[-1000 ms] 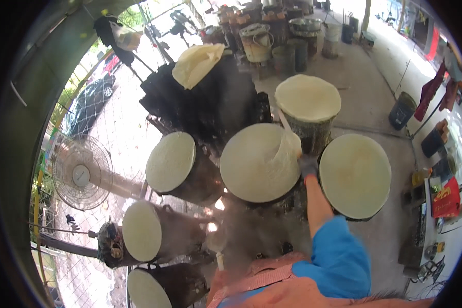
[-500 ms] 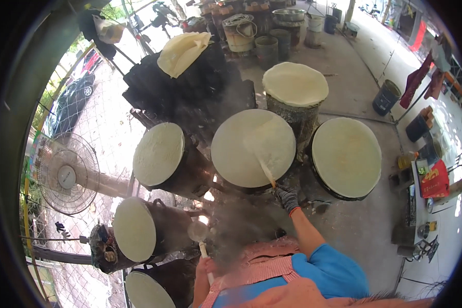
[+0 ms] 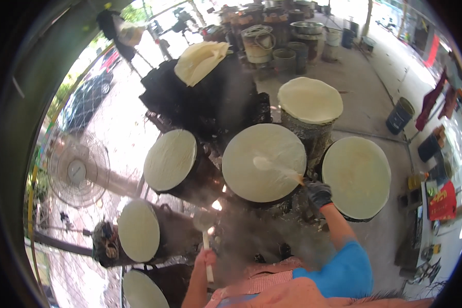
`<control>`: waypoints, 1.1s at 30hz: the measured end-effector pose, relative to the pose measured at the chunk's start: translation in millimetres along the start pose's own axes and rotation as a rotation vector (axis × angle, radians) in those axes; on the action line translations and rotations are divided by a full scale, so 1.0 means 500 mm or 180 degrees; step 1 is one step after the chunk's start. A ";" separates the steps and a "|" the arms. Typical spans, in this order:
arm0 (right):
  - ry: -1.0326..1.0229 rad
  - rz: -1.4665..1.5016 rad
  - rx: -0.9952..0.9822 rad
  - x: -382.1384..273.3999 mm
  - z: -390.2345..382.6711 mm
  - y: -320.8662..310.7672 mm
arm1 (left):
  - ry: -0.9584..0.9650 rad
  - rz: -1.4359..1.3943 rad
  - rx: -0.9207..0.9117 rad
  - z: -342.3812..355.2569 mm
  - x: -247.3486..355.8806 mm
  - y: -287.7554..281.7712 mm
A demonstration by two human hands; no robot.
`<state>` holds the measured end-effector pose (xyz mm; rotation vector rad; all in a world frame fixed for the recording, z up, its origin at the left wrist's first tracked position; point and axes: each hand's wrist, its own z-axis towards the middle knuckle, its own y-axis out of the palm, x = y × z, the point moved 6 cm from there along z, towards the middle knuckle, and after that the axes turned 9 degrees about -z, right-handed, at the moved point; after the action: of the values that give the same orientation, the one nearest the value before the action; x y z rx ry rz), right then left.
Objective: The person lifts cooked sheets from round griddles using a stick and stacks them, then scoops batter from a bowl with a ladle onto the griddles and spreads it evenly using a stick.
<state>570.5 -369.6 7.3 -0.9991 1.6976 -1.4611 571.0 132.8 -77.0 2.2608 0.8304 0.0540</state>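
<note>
My right hand [image 3: 319, 195], in a dark grey glove, is closed on the brownish end of a pale, long-handled tool [image 3: 282, 170]. The tool's rounded head lies over the middle round griddle [image 3: 235, 191], which is covered by a thin pale sheet of batter [image 3: 256, 141]; motion blurs the tool, so its kind is unclear. Low on the left, my bare left hand [image 3: 206, 257] grips the light handle of a ladle [image 3: 204, 220]. The ladle's round bowl hangs over dark, smoky ground beside the left-hand drum stoves.
More pale-covered rounds stand about me: right [image 3: 357, 177], back right [image 3: 309, 100], left [image 3: 170, 160], lower left [image 3: 138, 230] and bottom left [image 3: 142, 290]. A folded pale sheet [image 3: 200, 62] lies on a black stack. A fan [image 3: 77, 172] stands at left, buckets [image 3: 399, 116] farther off.
My right hand and the tool have moved right relative to the griddle, the tool now lying flatter across it. The whole view has shifted slightly. My left hand still holds the ladle.
</note>
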 end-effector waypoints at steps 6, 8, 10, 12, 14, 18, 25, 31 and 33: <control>0.0386 -0.0006 0.0454 0.025 -0.048 0.077 | 0.0347 0.0931 -0.0350 0.116 0.011 0.249; 0.0025 -0.0058 0.0603 -0.007 -0.097 0.020 | 0.0742 0.1352 -0.0588 0.140 -0.006 0.331; 0.0692 0.0022 0.0396 0.047 -0.096 0.039 | 0.1159 0.1753 -0.0601 0.161 -0.029 0.401; 0.0780 0.0129 0.0510 0.049 -0.127 0.066 | 0.1302 0.1925 -0.0521 0.197 -0.060 0.434; 0.0428 0.0237 0.0568 0.012 -0.166 0.086 | 0.1536 0.1941 -0.0352 0.225 -0.100 0.453; 0.0573 0.0820 0.0350 -0.044 -0.177 0.295 | 0.0676 0.1509 -0.0275 0.294 -0.175 0.446; -0.0022 -0.0213 0.1035 -0.142 -0.274 0.102 | 0.0562 0.1534 -0.0326 0.055 -0.120 0.282; -0.0496 0.1518 0.1754 -0.244 -0.270 0.040 | -0.0552 -0.0363 -0.0312 0.015 -0.105 0.243; -0.0551 0.1286 0.0817 -0.263 -0.247 0.063 | -0.0502 -0.0511 -0.0629 -0.008 -0.096 0.238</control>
<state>522.3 -193.5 -5.1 -0.5840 1.4410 -1.2464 597.4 43.6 11.6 1.9800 0.8785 -0.1107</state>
